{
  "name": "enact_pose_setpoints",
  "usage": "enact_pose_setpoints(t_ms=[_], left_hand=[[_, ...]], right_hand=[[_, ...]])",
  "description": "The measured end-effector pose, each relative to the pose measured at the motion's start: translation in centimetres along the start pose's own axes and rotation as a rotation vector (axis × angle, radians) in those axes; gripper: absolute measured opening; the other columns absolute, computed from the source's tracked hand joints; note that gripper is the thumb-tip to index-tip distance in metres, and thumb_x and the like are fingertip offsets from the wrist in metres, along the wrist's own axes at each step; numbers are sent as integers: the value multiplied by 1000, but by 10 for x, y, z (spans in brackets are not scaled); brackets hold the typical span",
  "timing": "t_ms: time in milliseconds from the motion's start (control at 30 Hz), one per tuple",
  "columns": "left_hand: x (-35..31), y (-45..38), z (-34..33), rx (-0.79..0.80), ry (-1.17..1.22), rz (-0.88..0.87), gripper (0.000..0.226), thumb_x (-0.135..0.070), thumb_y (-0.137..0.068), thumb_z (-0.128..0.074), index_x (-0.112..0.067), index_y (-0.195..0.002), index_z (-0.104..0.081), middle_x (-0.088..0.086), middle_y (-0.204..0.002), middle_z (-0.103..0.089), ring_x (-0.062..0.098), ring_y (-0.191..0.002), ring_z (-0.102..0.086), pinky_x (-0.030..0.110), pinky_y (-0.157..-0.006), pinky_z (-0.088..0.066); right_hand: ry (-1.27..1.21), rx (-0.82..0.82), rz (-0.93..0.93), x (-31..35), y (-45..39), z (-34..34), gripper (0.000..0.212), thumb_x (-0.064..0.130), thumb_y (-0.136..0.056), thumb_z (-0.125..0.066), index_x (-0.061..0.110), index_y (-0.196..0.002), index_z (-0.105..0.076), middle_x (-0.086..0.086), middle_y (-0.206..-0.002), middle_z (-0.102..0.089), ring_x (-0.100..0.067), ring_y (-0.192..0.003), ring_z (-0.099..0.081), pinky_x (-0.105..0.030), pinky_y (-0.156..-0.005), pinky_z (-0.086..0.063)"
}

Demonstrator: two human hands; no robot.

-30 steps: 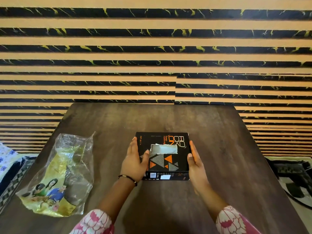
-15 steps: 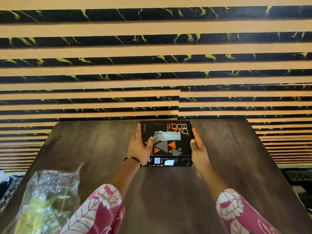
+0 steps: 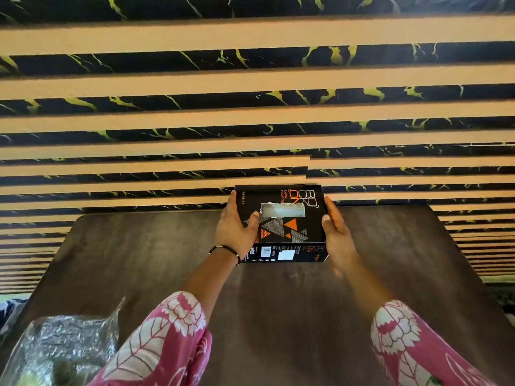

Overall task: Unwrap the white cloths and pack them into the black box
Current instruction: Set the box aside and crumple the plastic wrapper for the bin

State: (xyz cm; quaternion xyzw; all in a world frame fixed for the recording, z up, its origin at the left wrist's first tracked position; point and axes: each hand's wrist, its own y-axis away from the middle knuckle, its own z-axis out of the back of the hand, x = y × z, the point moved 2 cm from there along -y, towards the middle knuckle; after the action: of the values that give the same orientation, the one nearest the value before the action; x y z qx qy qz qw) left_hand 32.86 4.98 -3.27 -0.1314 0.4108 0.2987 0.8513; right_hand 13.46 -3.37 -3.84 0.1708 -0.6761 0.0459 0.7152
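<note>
The black box (image 3: 289, 235) with orange triangles and lettering lies flat near the far edge of the dark wooden table (image 3: 156, 260). A torn rectangular hole in its lid shows white cloth (image 3: 282, 210) inside. My left hand (image 3: 235, 228) grips the box's left side, thumb on the lid beside the hole. My right hand (image 3: 335, 229) presses against the box's right side, fingers along the edge.
A crumpled clear plastic wrapper (image 3: 64, 349) with yellow print lies at the table's near left corner. Directly behind the table stands a wall with black and tan stripes (image 3: 250, 112). Patterned fabric shows at the floor on both sides.
Both hands have pushed the box away across the table to its far edge. The camera has tilted up, so the wrapper has dropped to the bottom left corner.
</note>
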Motion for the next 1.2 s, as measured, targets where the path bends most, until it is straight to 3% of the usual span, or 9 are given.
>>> enact_pose_setpoints(t_ms=[233,333,433,533,633,767,900,1033,1200], left_hand=[[-6,2,1,23,-41,23,72,-38,-91,-47,-24,-147,-5,10,-149,-30,29,-125,-46,41,-99,-45],[-14,5,7,76,-157,87,76,-48,-90,-43,-25,-146,3,13,-156,-9,36,-138,-22,52,-110,-30],[-23,25,23,43,-231,39,76,-53,-90,-38,-23,-147,2,5,-157,9,32,-143,5,55,-114,-9],[-24,76,47,-59,-109,-71,75,-47,-89,-47,-18,-147,-8,4,-157,7,26,-143,3,47,-116,-11],[-4,145,67,-138,-43,-106,72,-43,-87,-51,-16,-145,-19,4,-157,0,22,-143,-1,36,-113,-11],[49,235,94,-315,-274,-124,64,-50,-83,-41,-19,-139,-34,11,-155,-13,24,-142,10,52,-113,-5],[106,293,125,-387,-449,235,80,-63,-76,-34,-24,-144,-21,13,-156,1,34,-139,20,57,-109,10],[133,317,129,-196,-409,542,77,-60,-83,-45,-27,-146,-15,14,-156,1,36,-141,14,60,-112,-1],[124,334,91,155,-511,426,79,-65,-82,-42,-31,-146,-8,11,-156,-9,35,-143,5,61,-112,-7]], right_hand=[[50,26,-30,4,-6,3,43,25,-99,-37,39,-139,-32,0,-141,-46,-21,-121,-52,-46,-98,-47],[14,-3,-39,18,3,6,46,12,-98,-39,27,-141,-33,4,-133,-49,-12,-104,-57,-25,-79,-51],[-31,-175,45,33,25,26,44,3,-95,-43,19,-136,-42,4,-136,-47,-13,-119,-48,-29,-98,-43],[-83,-226,124,37,68,38,32,0,-93,-46,18,-118,-56,-1,-126,-56,-14,-120,-51,-39,-109,-36],[-91,-86,121,27,133,25,30,-5,-91,-46,20,-98,-63,-4,-110,-65,-15,-108,-58,-34,-100,-41],[3,190,-20,-17,215,-6,28,-7,-89,-46,14,-88,-64,-2,-97,-68,-14,-93,-60,-32,-89,-43],[69,380,-167,-46,271,-27,24,-2,-92,-47,16,-89,-62,-3,-93,-67,-18,-91,-60,-26,-76,-45],[98,540,-241,-49,293,-31,21,4,-92,-48,19,-93,-62,-1,-97,-69,-14,-92,-61,-25,-78,-45],[3,516,-255,-44,300,-12,20,6,-92,-46,15,-97,-62,-5,-101,-69,-17,-93,-61,-27,-79,-46]])
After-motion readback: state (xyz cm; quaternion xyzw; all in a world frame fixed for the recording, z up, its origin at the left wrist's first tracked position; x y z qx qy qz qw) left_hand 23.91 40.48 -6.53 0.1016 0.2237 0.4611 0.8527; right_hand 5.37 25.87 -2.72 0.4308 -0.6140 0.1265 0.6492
